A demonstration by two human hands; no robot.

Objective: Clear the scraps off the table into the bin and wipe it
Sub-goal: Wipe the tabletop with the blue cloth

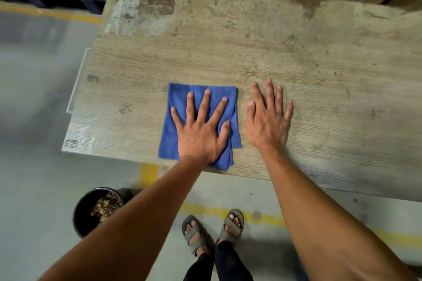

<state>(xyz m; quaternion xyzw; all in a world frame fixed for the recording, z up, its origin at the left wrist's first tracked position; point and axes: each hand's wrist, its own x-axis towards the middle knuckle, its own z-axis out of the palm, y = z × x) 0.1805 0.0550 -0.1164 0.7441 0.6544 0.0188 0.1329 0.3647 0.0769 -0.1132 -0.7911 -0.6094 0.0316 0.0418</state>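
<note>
Left hand (201, 130) flat on cloth (178, 102); right hand (267, 121) flat on table (296, 57).

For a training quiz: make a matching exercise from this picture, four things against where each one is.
Things:
1. blue cloth
2. right hand
3. bin
4. sandals

Places:
A. on the floor left of the feet, holding scraps
B. flat on the bare table, beside the cloth
C. on the person's feet, by the yellow floor line
D. under the spread left hand, near the table's front edge

Pairs: 1-D, 2-B, 3-A, 4-C
</note>
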